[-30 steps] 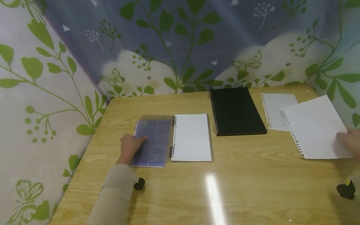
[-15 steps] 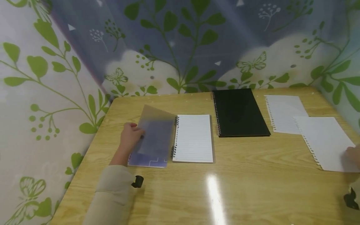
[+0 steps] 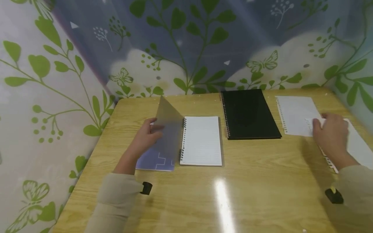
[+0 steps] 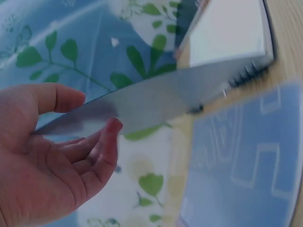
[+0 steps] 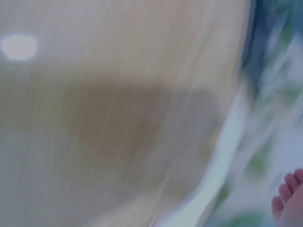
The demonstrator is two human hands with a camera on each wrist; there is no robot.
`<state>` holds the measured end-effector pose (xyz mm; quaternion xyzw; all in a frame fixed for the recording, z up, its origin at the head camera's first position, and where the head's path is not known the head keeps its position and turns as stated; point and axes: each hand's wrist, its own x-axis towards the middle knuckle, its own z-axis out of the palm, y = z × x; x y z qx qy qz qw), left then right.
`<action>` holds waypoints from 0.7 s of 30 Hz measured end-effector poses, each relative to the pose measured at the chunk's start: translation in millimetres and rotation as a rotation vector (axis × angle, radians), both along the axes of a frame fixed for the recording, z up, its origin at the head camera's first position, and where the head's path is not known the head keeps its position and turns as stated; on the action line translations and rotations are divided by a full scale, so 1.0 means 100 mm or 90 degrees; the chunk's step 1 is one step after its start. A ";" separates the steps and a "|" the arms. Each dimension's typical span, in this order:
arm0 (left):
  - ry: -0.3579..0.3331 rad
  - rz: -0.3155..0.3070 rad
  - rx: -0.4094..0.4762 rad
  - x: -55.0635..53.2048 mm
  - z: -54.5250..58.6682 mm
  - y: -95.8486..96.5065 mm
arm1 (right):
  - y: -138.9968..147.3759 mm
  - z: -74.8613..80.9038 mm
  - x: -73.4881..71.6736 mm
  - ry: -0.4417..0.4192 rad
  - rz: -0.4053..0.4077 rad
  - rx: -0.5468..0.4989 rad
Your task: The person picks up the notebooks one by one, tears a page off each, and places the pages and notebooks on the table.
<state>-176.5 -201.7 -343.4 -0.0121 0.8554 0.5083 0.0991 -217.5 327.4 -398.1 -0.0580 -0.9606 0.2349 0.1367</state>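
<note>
My left hand (image 3: pixel 142 140) holds a clear plastic cover sheet (image 3: pixel 172 132) by its left edge; in the left wrist view the sheet (image 4: pixel 151 101) passes between thumb and fingers. It stands tilted up from the rings of a spiral notebook, whose lined white page (image 3: pixel 201 140) faces up on the right. Under it lies the notebook's blue-purple cover (image 3: pixel 150 160) with white line print. My right hand (image 3: pixel 332 136) is over the left part of a torn-out sheet (image 3: pixel 359 142), fingers loosely bent, hiding some of its ragged edge. The right wrist view is blurred and catches only fingertips (image 5: pixel 286 191).
A black spiral notebook (image 3: pixel 250 113) lies closed at the back, right of the open one. Beyond it is a second torn-out sheet (image 3: pixel 297 115), partly overlapped. The wooden table (image 3: pixel 262 187) meets leaf-patterned walls (image 3: pixel 163 71) at the back and sides.
My left hand has lifted the clear sheet from the blue-purple cover and swung it toward the right. My right hand has let go of the torn-out sheet's right side and moved left over it.
</note>
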 end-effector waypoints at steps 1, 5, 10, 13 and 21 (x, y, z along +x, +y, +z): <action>0.004 -0.011 0.003 0.02 0.02 0.04 | -0.20 0.02 -0.03 0.019 0.062 -0.024; 0.027 -0.081 0.006 0.08 0.04 0.23 | -1.01 0.13 -0.02 -0.002 0.287 -0.099; 0.028 -0.182 -0.022 0.14 -0.08 0.51 | -1.84 0.21 0.04 -0.213 0.436 -0.143; 0.044 -0.213 -0.046 0.13 -0.19 0.68 | -2.21 0.22 0.03 -0.328 0.463 -0.212; 0.115 -0.243 -0.129 0.13 -0.43 0.88 | -2.64 0.19 0.04 -0.360 0.413 -0.356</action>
